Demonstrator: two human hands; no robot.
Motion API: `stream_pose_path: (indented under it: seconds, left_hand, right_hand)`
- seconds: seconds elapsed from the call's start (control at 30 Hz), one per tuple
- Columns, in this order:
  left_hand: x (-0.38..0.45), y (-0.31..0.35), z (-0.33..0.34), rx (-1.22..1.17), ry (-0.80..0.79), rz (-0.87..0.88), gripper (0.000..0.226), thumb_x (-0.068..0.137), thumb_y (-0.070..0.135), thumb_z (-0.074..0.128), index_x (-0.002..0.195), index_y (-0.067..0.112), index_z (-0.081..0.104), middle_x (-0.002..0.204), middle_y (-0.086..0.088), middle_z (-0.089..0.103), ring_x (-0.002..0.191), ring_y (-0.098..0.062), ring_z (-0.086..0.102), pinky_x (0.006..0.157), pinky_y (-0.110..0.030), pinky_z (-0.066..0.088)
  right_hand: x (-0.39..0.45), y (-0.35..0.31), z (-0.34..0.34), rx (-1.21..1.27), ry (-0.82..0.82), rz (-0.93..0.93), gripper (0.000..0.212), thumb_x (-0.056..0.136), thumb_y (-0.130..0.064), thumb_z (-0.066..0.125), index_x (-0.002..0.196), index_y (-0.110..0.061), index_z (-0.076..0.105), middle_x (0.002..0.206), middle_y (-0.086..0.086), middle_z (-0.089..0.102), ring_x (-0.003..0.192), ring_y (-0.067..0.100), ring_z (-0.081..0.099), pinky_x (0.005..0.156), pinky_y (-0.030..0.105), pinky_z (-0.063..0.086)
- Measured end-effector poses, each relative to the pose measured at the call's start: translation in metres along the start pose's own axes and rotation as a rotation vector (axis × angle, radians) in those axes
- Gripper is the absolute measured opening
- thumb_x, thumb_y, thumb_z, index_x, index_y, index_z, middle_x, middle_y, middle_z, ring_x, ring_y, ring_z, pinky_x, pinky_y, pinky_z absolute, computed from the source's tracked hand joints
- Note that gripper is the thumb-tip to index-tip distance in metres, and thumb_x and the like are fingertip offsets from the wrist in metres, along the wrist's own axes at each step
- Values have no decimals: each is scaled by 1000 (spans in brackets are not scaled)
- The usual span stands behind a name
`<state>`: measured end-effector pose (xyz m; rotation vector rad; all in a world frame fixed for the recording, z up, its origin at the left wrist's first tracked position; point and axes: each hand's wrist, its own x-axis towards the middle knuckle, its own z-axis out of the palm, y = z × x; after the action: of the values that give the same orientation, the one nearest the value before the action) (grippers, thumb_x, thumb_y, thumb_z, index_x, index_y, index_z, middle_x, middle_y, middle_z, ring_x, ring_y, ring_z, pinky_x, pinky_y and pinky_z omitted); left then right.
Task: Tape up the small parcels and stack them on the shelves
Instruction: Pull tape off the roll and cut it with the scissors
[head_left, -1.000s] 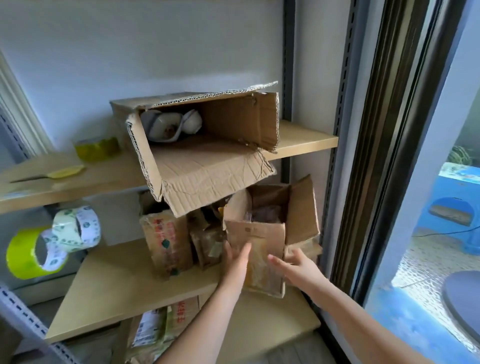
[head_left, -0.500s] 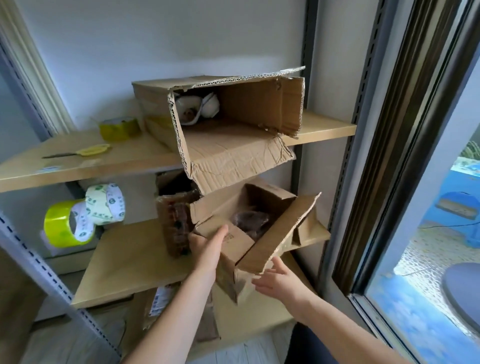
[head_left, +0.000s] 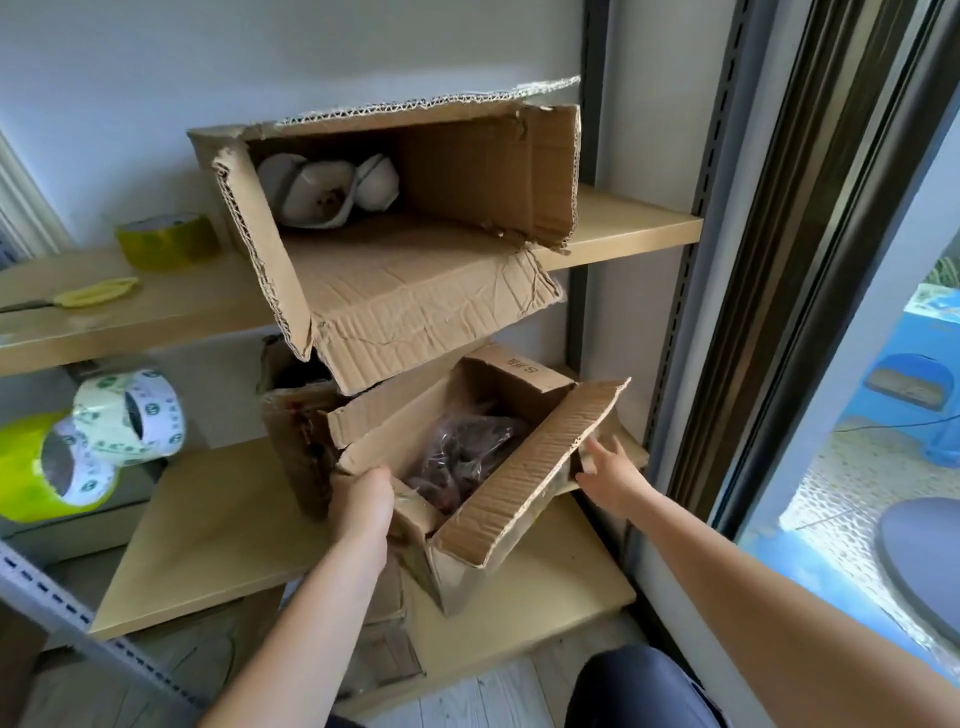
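A small brown cardboard parcel (head_left: 524, 493) with its flaps open hangs tilted in front of the middle shelf (head_left: 208, 530). A dark plastic bag (head_left: 462, 452) lies inside it. My left hand (head_left: 363, 504) grips the parcel's near-left flap. To the right, my right hand (head_left: 610, 470) reaches with straight fingers to the parcel's right side, just under the long right flap. Another small parcel (head_left: 298, 447) stands on the middle shelf behind my left hand.
A big torn box (head_left: 415, 249) lies on its side on the upper shelf (head_left: 623, 236), overhanging the parcel. Tape rolls: yellow (head_left: 166, 239) on the upper shelf, white (head_left: 130, 415) and green (head_left: 31, 467) at left. A yellow-handled cutter (head_left: 88, 293). Metal upright (head_left: 691, 312) at right.
The parcel came off the middle shelf, tipped toward me with its opening up and its flaps spread. My right hand left its underside and moved up to its right side.
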<state>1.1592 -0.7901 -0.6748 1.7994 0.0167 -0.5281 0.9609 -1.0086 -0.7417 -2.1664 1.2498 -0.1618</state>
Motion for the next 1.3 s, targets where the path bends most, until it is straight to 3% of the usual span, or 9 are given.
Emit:
stream_pose_path:
  seconds: [0.1, 0.23, 0.33, 0.4, 0.57, 0.67, 0.8, 0.97, 1.3]
  left_hand:
    - [10, 5, -3, -14, -33, -25, 32, 95, 20, 57, 127, 15, 54, 112, -11, 62, 96, -32, 59, 72, -38, 54]
    - [20, 8, -15, 2, -109, -34, 22, 96, 21, 59, 118, 20, 57, 108, -7, 64, 99, -30, 59, 93, -45, 51]
    - [24, 12, -23, 33, -153, -60, 20, 96, 24, 61, 114, 18, 55, 105, -8, 62, 100, -30, 59, 98, -50, 49]
    - [23, 16, -28, 38, -172, -70, 19, 95, 26, 62, 112, 19, 58, 104, -12, 65, 95, -32, 63, 94, -53, 52]
    - [24, 20, -33, 85, -217, -24, 18, 99, 25, 59, 114, 19, 52, 101, -2, 57, 90, -22, 54, 85, -35, 43]
    - [24, 18, -37, 113, -236, -7, 19, 99, 25, 60, 116, 20, 54, 100, 0, 59, 90, -20, 55, 87, -36, 46]
    - [17, 14, -42, 167, -247, 19, 30, 91, 28, 66, 119, 22, 59, 109, -5, 67, 101, -29, 63, 97, -48, 51]
    - [7, 11, -56, 171, -267, 65, 40, 85, 23, 68, 124, 23, 57, 108, -6, 69, 97, -29, 67, 91, -46, 56]
    - [22, 19, -128, 226, -148, 169, 11, 90, 24, 59, 101, 24, 55, 97, -12, 67, 91, -33, 68, 84, -47, 56]
  right_hand:
    - [29, 1, 8, -213, -44, -72, 65, 97, -20, 48, 157, -21, 22, 158, 20, 25, 128, 34, 51, 97, 34, 47]
    - [62, -2, 0, -119, 104, -1, 40, 95, -15, 50, 134, -7, 49, 113, 16, 64, 101, 31, 63, 87, 39, 54]
    - [73, -12, -15, -112, 12, -28, 32, 101, -10, 46, 131, -1, 53, 124, 14, 60, 119, 33, 57, 95, 29, 47]
    - [68, -29, -25, 39, -83, -28, 33, 105, -8, 42, 133, 4, 51, 129, 11, 56, 127, 32, 51, 89, 18, 43]
    - [37, -81, -61, 516, -138, 8, 50, 102, -39, 47, 125, 3, 60, 121, 17, 63, 101, 24, 55, 102, 37, 40]
    - [12, -99, -81, 629, -402, -29, 67, 96, -59, 44, 122, 0, 62, 93, 10, 70, 81, 20, 65, 82, 28, 51]
    - [-14, -100, -73, 473, -395, -55, 32, 99, -38, 55, 126, -21, 54, 95, 5, 70, 78, 17, 67, 65, 24, 54]
    - [-38, -104, -54, 541, -313, -62, 39, 100, -16, 53, 137, -23, 44, 100, 10, 66, 82, 23, 65, 64, 27, 55]
    - [-87, -140, -6, 832, -260, -113, 58, 96, 2, 46, 135, -41, 40, 112, 10, 59, 95, 28, 59, 66, 33, 50]
